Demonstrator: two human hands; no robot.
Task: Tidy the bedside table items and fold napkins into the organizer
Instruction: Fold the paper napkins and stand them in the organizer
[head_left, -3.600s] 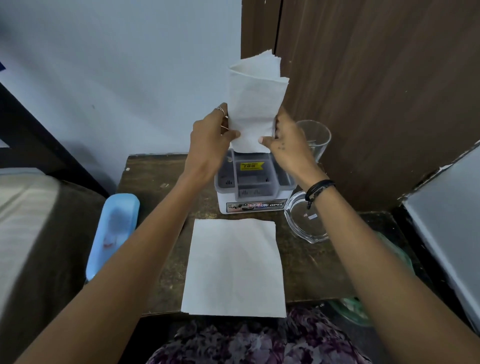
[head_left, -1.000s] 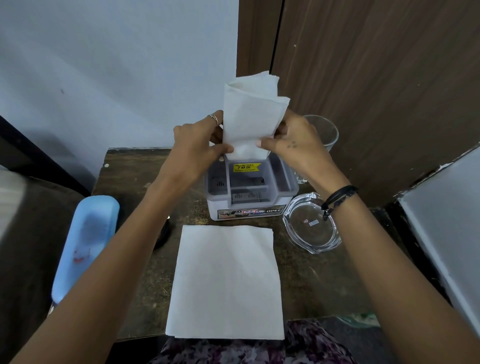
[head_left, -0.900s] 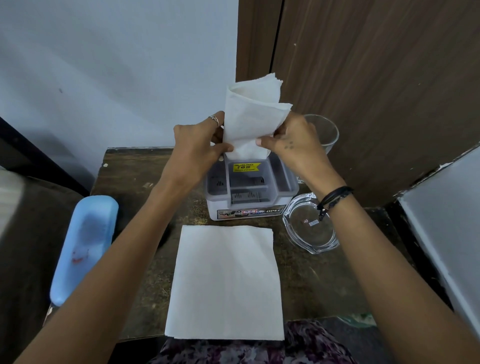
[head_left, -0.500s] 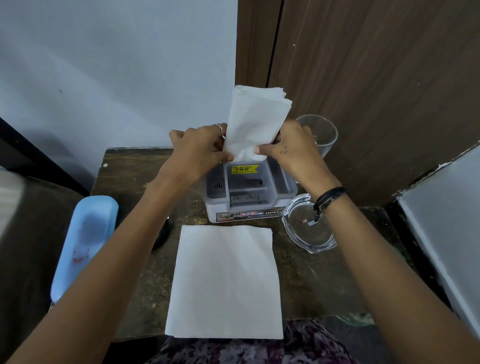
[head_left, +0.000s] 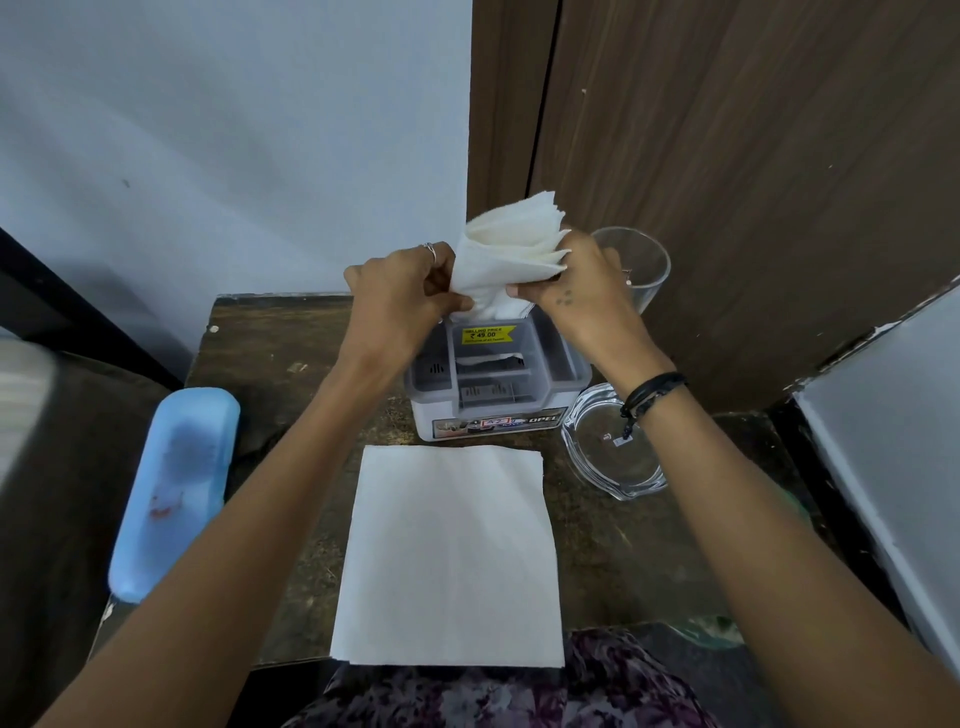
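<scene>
Folded napkin (head_left: 506, 262) upright over organizer (head_left: 496, 384)

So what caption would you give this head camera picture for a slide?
Both hands, left and right, press a folded napkin into the organizer; another napkin lies flat.

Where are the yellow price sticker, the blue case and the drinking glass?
yellow price sticker (head_left: 489, 334), head view, middle of the label.
blue case (head_left: 174, 493), head view, centre of its lid.
drinking glass (head_left: 644, 270), head view, its clear side wall.
</scene>
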